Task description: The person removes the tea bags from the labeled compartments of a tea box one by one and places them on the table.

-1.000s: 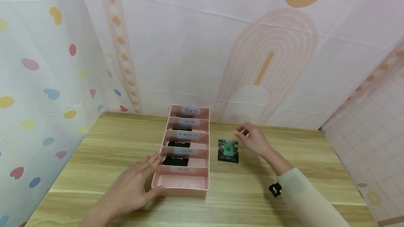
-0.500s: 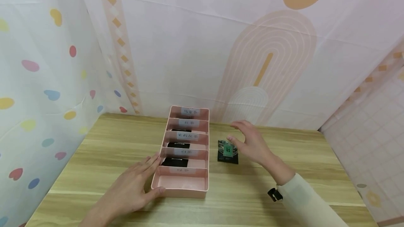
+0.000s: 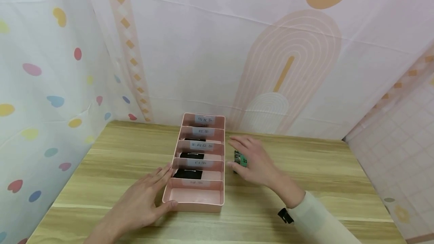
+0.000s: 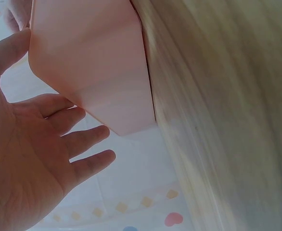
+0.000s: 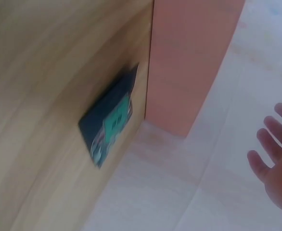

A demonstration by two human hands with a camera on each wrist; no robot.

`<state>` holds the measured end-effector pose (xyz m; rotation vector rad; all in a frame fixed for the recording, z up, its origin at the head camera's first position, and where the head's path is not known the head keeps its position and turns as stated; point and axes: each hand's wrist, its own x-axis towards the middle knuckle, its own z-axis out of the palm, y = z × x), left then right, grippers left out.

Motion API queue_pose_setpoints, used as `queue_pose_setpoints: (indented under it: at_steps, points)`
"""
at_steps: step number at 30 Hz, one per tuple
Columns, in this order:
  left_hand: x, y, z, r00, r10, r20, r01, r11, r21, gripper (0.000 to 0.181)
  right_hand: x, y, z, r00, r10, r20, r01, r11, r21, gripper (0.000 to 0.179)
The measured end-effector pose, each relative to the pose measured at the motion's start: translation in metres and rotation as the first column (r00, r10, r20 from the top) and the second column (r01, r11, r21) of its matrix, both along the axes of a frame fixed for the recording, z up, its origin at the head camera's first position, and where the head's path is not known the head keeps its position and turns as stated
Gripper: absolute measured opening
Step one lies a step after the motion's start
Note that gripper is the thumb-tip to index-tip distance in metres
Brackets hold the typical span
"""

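Observation:
A pink divided box [image 3: 197,207] stands on the table, a paper label in each compartment. My left hand [image 3: 142,199] rests against its left side, fingers spread, thumb at the front corner; the left wrist view shows the fingertips at the box wall [image 4: 93,62]. Just right of the box, a dark sachet with a green label [image 3: 240,159] lies flat. Over it hovers my right hand [image 3: 255,163], fingers extended and holding nothing, partly hiding it in the head view. From the right wrist, the whole sachet [image 5: 116,116] shows, apart from the hand [image 5: 280,159].
Black packets lie in middle compartments of the box, such as one black packet [image 3: 188,174] second from the front. Beneath is a wooden table [image 3: 322,168]. A patterned curtain [image 3: 190,48] hangs behind the table and along its sides.
My right hand has moved left, from the sachet's right side to above it, and its fingers have straightened. The left hand and the box have stayed put.

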<state>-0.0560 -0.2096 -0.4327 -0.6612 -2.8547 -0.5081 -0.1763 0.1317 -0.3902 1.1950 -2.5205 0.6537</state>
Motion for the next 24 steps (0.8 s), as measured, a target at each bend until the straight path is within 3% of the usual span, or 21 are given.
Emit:
queue_pose_setpoints:
  at_steps: [6,18,24]
  points:
    - [0.001,0.000,0.000,1.000,0.006,0.005,-0.006,1.000,0.001,0.082,0.006,-0.017,-0.005,0.998,0.054,-0.016,-0.054,0.998,0.040,0.063]
    - [0.001,0.000,0.002,1.000,0.013,0.016,-0.013,1.000,-0.002,0.085,0.018,-0.044,-0.016,0.994,0.112,0.020,-0.113,0.991,0.071,0.061]
    - [0.001,0.000,0.003,1.000,0.018,0.024,-0.018,1.000,0.001,0.085,0.025,-0.056,-0.020,0.991,0.118,0.063,-0.126,0.983,0.136,0.061]
